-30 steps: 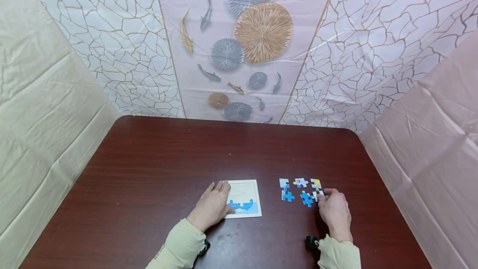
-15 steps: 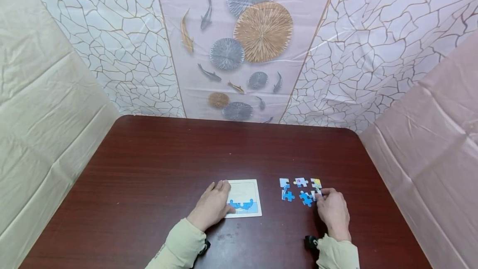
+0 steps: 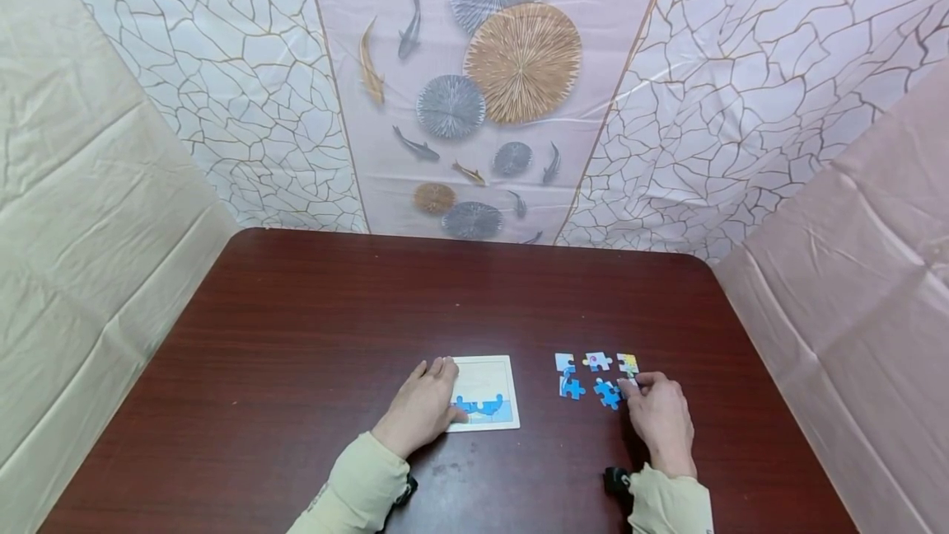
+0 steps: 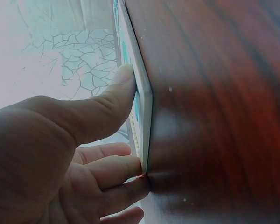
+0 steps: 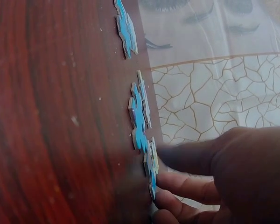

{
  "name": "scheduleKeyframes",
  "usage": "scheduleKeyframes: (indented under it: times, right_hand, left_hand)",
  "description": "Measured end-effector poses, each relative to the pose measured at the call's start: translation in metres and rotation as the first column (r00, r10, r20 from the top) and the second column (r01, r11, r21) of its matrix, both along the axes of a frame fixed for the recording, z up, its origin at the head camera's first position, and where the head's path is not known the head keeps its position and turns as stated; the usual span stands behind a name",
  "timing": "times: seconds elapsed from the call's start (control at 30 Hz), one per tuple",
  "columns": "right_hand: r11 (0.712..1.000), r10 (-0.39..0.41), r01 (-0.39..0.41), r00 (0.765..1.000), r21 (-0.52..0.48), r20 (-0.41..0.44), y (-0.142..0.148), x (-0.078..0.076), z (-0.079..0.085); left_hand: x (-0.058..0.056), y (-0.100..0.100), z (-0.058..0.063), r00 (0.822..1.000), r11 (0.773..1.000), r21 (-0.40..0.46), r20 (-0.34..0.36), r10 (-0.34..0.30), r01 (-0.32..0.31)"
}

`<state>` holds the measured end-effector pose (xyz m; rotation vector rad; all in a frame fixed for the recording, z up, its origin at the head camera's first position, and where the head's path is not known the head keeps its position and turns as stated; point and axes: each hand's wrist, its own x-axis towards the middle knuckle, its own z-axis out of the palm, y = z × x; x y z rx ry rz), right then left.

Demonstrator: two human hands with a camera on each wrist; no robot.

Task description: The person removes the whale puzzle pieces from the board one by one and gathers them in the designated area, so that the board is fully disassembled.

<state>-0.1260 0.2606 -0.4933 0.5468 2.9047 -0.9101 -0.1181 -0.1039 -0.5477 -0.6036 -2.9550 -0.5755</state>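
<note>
Left hand point(image 3: 417, 410) lay across the puzzle board's point(image 3: 485, 373) left edge, lower centre, fingers loose, thumb on top, likely steadying it. Loose pieces point(image 3: 596, 362) sat spread on the desk point(image 3: 334, 303), right of centre, probably for single picking. Right hand point(image 3: 662, 419) was at the lower-right piece point(image 5: 148, 164); grip closed or not, couldn't tell.

Left hand point(image 3: 417, 412) on puzzle board point(image 3: 485, 373); right hand point(image 3: 662, 423) at pieces point(image 3: 608, 394).
</note>
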Motion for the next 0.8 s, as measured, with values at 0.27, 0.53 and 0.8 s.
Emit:
scheduleKeyframes:
  times: [0.27, 0.53, 0.8]
  right_hand:
    - [1.000, -0.007, 0.007, 1.000, 0.003, 0.009, -0.002, 0.001, 0.001]
    - [1.000, -0.021, 0.022, 1.000, 0.014, -0.020, -0.004, 0.001, -0.001]
    - [0.998, 0.070, -0.070, 0.991, 0.001, -0.110, -0.043, 0.001, 0.011]
  left_hand:
    - [0.001, 0.000, -0.001, 1.000, 1.000, 0.024, 0.003, -0.003, 0.003]
    - [0.005, -0.001, 0.007, 1.000, 0.999, 0.038, 0.012, -0.018, 0.018]
    - [0.003, -0.001, 0.005, 0.999, 0.998, 0.064, 0.042, -0.007, 0.005]
